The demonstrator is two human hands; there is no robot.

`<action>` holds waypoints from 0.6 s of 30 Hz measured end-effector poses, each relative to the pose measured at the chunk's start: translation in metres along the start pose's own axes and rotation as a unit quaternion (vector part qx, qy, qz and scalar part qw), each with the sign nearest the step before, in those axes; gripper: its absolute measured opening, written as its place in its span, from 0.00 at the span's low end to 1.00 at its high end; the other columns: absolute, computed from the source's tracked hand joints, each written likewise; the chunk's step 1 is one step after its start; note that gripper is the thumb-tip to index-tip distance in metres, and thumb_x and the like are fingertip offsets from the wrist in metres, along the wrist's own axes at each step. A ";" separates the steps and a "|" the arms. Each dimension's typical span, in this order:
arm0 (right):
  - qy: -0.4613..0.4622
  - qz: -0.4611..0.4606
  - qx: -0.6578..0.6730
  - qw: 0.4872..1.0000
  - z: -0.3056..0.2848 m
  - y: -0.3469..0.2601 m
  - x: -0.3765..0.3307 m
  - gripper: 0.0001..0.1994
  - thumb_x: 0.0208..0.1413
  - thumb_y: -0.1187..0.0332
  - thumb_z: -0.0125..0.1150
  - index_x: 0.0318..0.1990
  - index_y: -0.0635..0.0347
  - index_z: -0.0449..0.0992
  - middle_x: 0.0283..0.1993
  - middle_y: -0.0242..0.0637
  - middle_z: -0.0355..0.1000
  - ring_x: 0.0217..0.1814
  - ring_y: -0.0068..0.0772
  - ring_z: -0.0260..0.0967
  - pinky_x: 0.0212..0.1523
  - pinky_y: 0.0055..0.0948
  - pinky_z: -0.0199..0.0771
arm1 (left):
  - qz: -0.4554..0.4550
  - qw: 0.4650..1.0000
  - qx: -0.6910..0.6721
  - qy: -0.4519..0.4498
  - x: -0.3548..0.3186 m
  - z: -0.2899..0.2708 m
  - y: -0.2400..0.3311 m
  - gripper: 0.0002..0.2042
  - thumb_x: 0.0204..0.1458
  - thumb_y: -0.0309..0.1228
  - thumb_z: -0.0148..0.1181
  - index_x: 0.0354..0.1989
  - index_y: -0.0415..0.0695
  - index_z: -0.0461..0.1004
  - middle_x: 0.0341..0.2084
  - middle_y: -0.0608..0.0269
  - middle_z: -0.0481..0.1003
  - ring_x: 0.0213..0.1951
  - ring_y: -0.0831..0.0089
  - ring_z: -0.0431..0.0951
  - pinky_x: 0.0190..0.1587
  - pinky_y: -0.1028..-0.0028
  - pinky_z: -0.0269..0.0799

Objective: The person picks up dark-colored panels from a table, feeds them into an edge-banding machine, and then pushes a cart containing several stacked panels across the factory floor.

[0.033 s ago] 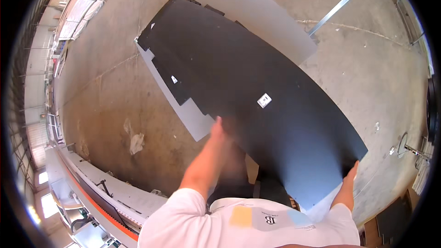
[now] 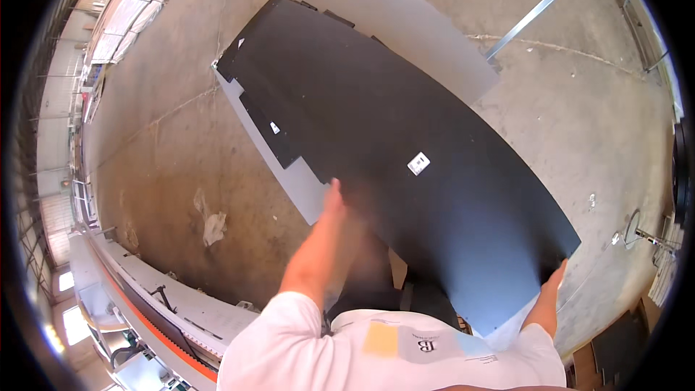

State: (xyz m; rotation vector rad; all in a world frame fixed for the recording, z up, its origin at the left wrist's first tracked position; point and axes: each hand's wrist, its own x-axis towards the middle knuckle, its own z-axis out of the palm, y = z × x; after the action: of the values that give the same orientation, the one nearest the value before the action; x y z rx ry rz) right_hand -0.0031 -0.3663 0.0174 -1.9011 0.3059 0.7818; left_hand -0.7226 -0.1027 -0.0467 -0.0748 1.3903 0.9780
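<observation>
A large, smooth black panel (image 2: 376,130) stretches from near my body toward the far left. A white label (image 2: 418,164) sits on its top, with a smaller white label (image 2: 274,128) farther off. My left hand (image 2: 334,199) is closed on the panel's left edge, thumb uppermost and the other fingers hidden. At the near right corner my right hand (image 2: 554,276) grips the edge, its fingertips out of sight below. Smaller black pieces (image 2: 269,127) lie along the far left side. Light grey sheet (image 2: 300,185) shows underneath there.
Another wide grey sheet (image 2: 405,11) extends beyond the panel. A metal frame (image 2: 525,23) stands at the far right on the concrete floor (image 2: 166,152). At the lower left runs a long machine (image 2: 174,315) with an orange strip. Crumpled plastic (image 2: 213,226) lies on the floor.
My left hand has shifted slightly left along with the panel's edge. The near right corner and my right hand have moved a little nearer.
</observation>
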 end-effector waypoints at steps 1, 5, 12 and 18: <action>0.130 -0.018 -0.034 0.991 -0.024 -0.002 -0.010 0.42 0.63 0.37 0.55 0.69 0.69 0.67 0.71 0.46 0.66 0.70 0.44 0.65 0.72 0.38 0.61 | 0.021 0.999 -0.042 0.016 0.000 0.024 0.037 0.29 0.71 0.51 0.42 0.66 0.38 0.66 0.60 0.53 0.73 0.59 0.53 0.74 0.62 0.53 0.72; 0.251 -0.037 -0.031 0.967 -0.021 -0.061 -0.119 0.43 0.59 0.38 0.58 0.67 0.73 0.68 0.71 0.49 0.65 0.68 0.48 0.66 0.71 0.43 0.64 | 0.093 0.988 -0.054 0.114 0.091 -0.019 0.132 0.34 0.69 0.55 0.46 0.68 0.34 0.64 0.64 0.53 0.70 0.61 0.55 0.74 0.63 0.55 0.71; 0.303 -0.179 0.082 0.932 -0.034 -0.161 -0.268 0.36 0.59 0.43 0.63 0.63 0.68 0.74 0.66 0.49 0.70 0.62 0.49 0.71 0.63 0.46 0.72 | 0.093 0.972 0.009 0.216 0.086 -0.004 0.152 0.40 0.65 0.62 0.47 0.68 0.33 0.64 0.66 0.53 0.69 0.63 0.55 0.71 0.66 0.58 0.66; 0.237 -0.316 0.245 0.886 -0.013 -0.206 -0.322 0.33 0.62 0.43 0.56 0.65 0.61 0.72 0.67 0.47 0.68 0.64 0.48 0.68 0.64 0.51 0.69 | 0.076 0.968 -0.185 0.154 0.014 0.018 0.192 0.38 0.63 0.63 0.49 0.72 0.46 0.62 0.70 0.62 0.65 0.68 0.59 0.66 0.70 0.55 0.58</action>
State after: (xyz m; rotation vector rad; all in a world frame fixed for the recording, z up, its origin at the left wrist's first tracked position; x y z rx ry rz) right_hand -0.1333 -0.3263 0.3749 -1.5300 0.1391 -0.2005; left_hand -0.8279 0.0346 0.0399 -0.4194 1.4919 1.3918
